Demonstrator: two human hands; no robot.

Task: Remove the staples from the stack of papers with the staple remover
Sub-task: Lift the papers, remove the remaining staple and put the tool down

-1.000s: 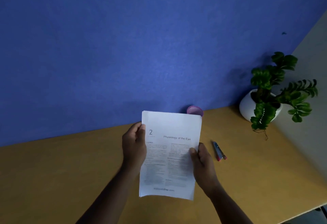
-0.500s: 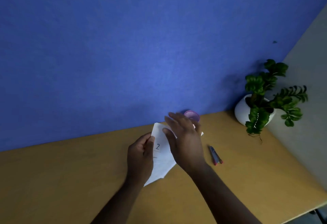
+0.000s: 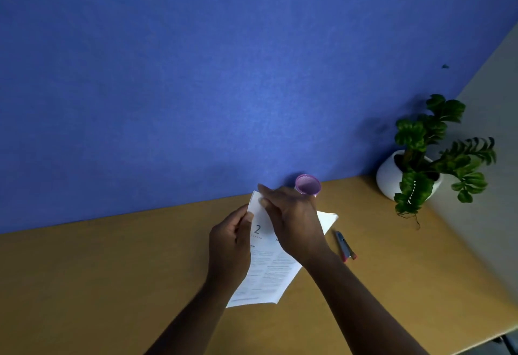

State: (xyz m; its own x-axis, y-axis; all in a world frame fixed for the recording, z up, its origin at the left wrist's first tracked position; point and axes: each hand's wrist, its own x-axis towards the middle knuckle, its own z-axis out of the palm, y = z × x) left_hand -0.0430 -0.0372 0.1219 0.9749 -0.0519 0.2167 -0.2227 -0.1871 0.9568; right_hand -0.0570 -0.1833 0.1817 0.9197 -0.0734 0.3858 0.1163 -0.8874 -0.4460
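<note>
Papers (image 3: 266, 273) tilt above the worktop (image 3: 112, 270), left hand (image 3: 229, 245) gripping their left edge, right hand (image 3: 294, 220) covering the heading and pinching the top corner, staples hidden, with the blurred staple remover (image 3: 345, 246) lying just right.

Dim, soft light falls across our frame, with a pale glow on the blue wall (image 3: 252, 108) at centre that fades toward the upper left. The plant (image 3: 429, 153) throws a faint shadow leftward. We find the fine print on the papers (image 3: 266, 276) blurred and the lower right edge smeared.
</note>
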